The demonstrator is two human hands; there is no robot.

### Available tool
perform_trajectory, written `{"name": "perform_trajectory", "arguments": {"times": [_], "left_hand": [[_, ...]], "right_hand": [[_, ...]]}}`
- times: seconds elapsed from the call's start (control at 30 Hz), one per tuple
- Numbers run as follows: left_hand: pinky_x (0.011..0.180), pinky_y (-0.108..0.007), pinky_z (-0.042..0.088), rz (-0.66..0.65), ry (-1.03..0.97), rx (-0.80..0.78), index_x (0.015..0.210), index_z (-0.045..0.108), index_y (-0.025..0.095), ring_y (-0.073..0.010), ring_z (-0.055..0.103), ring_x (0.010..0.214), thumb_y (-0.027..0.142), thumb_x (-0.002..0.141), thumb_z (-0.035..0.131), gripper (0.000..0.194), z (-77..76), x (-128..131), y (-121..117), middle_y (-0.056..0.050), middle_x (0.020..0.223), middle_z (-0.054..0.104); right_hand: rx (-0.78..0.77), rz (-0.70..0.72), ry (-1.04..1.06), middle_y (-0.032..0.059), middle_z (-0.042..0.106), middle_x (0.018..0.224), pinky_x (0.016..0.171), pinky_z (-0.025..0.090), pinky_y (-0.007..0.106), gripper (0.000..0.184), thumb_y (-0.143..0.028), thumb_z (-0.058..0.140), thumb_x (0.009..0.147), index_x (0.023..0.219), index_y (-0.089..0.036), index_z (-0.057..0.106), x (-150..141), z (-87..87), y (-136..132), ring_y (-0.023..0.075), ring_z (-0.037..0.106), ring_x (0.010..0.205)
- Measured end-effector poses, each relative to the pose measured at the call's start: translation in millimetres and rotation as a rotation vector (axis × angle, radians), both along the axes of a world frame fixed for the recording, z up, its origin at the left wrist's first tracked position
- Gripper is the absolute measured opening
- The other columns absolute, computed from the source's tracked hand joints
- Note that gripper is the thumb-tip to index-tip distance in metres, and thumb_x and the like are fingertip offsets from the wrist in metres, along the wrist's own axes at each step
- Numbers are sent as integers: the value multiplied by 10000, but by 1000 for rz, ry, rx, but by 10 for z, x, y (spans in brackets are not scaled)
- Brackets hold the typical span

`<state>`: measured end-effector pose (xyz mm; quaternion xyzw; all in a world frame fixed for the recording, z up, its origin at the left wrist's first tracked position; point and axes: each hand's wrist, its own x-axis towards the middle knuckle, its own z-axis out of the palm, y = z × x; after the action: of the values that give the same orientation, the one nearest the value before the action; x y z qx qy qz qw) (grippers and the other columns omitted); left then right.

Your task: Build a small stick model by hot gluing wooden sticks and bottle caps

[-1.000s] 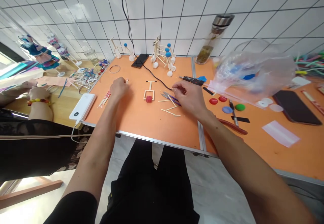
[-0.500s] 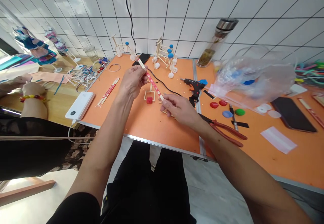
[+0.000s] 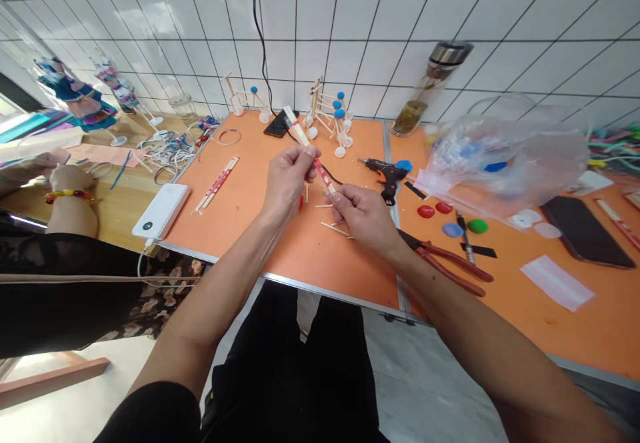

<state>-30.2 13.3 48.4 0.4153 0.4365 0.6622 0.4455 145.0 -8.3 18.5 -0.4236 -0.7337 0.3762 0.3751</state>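
Red-patterned stick [image 3: 306, 146]: held in the air in both hands, above the orange tabletop [image 3: 240, 229].

Long axis: slants from upper left, far from the body, down to lower right, with its pale tip aimed toward a black smartphone [image 3: 279, 124].

Left hand [image 3: 289, 183]: fingers closed around the stick's upper part, nearer the pale tip.

Right hand [image 3: 363, 216]: thumb and forefinger appear pinched on the lower end, which the fingers partly hide.

Beneath the hands: loose wooden sticks [image 3: 334, 229] lie scattered on the tabletop.

Left of the hands: a second red-patterned paper strip [image 3: 216, 185] lies beside a white power bank [image 3: 161, 211].

Right of the hands: a glue gun [image 3: 385, 173] and red-handled pliers [image 3: 450, 263].

Beyond the hands: stick models with blue balls [image 3: 327, 113].

Far left: a co-worker's hand [image 3: 70, 179] with a beaded bracelet [image 3: 70, 196].
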Motion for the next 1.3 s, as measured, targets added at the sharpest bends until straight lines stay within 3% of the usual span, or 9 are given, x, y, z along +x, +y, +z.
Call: {"name": "perform_trajectory", "arguments": {"times": [0.13, 0.3, 0.43, 0.53, 0.67, 0.87, 1.07, 1.3], "left_hand": [[575, -214, 432, -62, 37, -11, 831, 708, 183, -79, 509, 562, 402, 1077, 777, 336, -70, 213, -137, 38, 669, 596], [683, -251, 463, -101, 246, 76, 837, 629, 210, -117, 552, 669, 352, 1144, 622, 339, -42, 145, -245, 20, 756, 620], [699, -280, 395, -275, 553, 53, 798, 625, 210, -143, 517, 705, 263, 1107, 586, 316, -11, 14, -324, 23, 719, 561], [677, -287, 354, -383, 604, -10, 807, 622, 215, -149, 475, 682, 284, 1089, 573, 295, -15, 23, -395, 30, 715, 512], [653, -281, 328, -440, 639, -28, 818, 645, 227, -156, 459, 655, 372, 1090, 572, 317, -33, 76, -462, 30, 699, 485], [625, -270, 335, -440, 666, -42, 835, 699, 227, -144, 460, 616, 375, 1090, 579, 319, -8, 39, -510, 24, 701, 535], [609, -284, 342, -394, 679, -111, 779, 645, 226, -149, 477, 605, 291, 1069, 588, 302, 48, 26, -535, 24, 648, 570], [628, -314, 296, -283, 739, -59, 725, 598, 240, -169, 479, 613, 308, 1074, 609, 356, 11, 16, -567, 12, 634, 564]], "right_hand": [[-30, -5, 113, 11, 677, 677, 594, 392, 308, 495, -629, 642, 1068, 768, -235, 659, -36, 33, -45, 147, 542, 581], [-192, 167, 184, 60, 770, 797, 640, 572, 299, 648, -862, 734, 950, 872, -219, 743, 97, 162, 73, 175, 715, 683], [-90, -82, 386, 60, 810, 932, 647, 602, 273, 652, -879, 772, 911, 1041, -240, 777, 304, 213, 259, 148, 719, 714], [-27, -179, 436, 49, 792, 899, 591, 580, 271, 653, -904, 742, 913, 979, -255, 741, 381, 203, 345, 140, 681, 670], [-9, -181, 426, 26, 750, 797, 536, 525, 269, 595, -828, 815, 905, 835, -255, 669, 371, 185, 364, 125, 601, 590], [20, -221, 502, -15, 672, 688, 461, 413, 242, 523, -685, 858, 935, 768, -255, 611, 347, 151, 366, 91, 494, 505], [39, -257, 532, -14, 677, 704, 477, 431, 234, 517, -644, 829, 988, 761, -251, 581, 302, 162, 343, 85, 514, 517], [-8, -328, 495, -12, 689, 721, 491, 430, 251, 460, -558, 795, 1031, 769, -252, 574, 307, 125, 399, 100, 572, 554]]}}
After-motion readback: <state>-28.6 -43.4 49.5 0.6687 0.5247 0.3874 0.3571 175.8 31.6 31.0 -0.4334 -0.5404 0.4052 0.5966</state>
